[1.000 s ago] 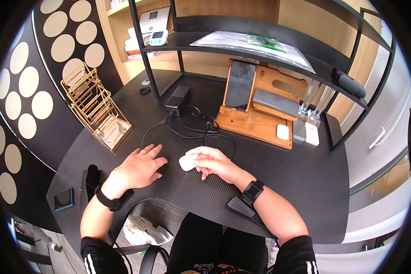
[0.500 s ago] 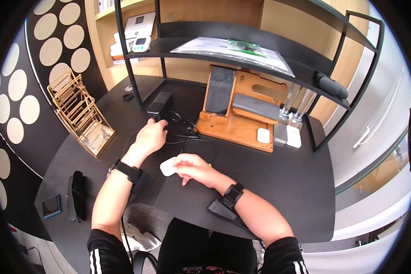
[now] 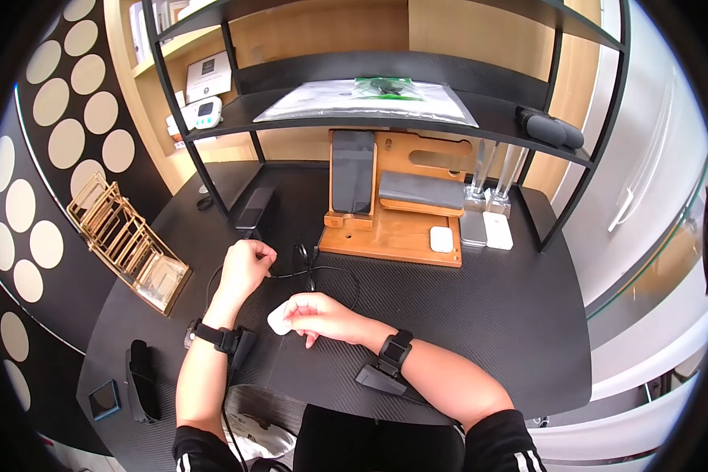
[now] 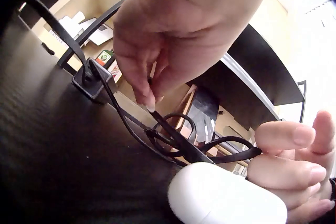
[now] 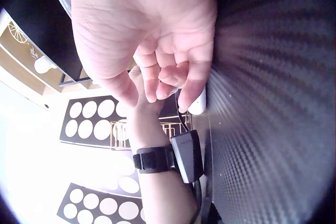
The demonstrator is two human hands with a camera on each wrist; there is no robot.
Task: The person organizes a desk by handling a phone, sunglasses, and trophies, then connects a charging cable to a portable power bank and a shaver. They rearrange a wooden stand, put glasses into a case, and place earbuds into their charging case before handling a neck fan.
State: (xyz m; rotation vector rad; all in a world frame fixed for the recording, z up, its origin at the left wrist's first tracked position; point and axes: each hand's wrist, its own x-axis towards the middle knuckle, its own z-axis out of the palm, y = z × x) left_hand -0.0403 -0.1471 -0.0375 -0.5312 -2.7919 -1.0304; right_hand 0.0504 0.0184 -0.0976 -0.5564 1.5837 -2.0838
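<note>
My left hand [image 3: 246, 266] pinches a black cable [image 4: 168, 129] between thumb and fingertips, low over the desk. The cable's loops trail towards the wooden stand. Behind that hand, a black power adapter block [image 3: 256, 208] lies on the desk with a cable at its near end. My right hand [image 3: 320, 316], beside the left and a little nearer to me, pinches a white rounded earbud case [image 3: 278, 318] by its right side. In the left wrist view the case looms large below the cable; in the right wrist view the fingers mostly hide it.
A wooden dock [image 3: 389, 245] holds a phone [image 3: 354, 173], a grey case [image 3: 421, 189] and a white square item [image 3: 441, 239]. A black shelf [image 3: 503, 135] spans above. At left stand a gold wire rack [image 3: 130, 244], a black glasses case [image 3: 141, 381] and a small dark blue-edged square [image 3: 104, 400].
My left hand has gone from lying spread over the desk to reaching forward by the adapter, and now pinches the cable. The right hand keeps hold of the white case. The head view has shifted.
</note>
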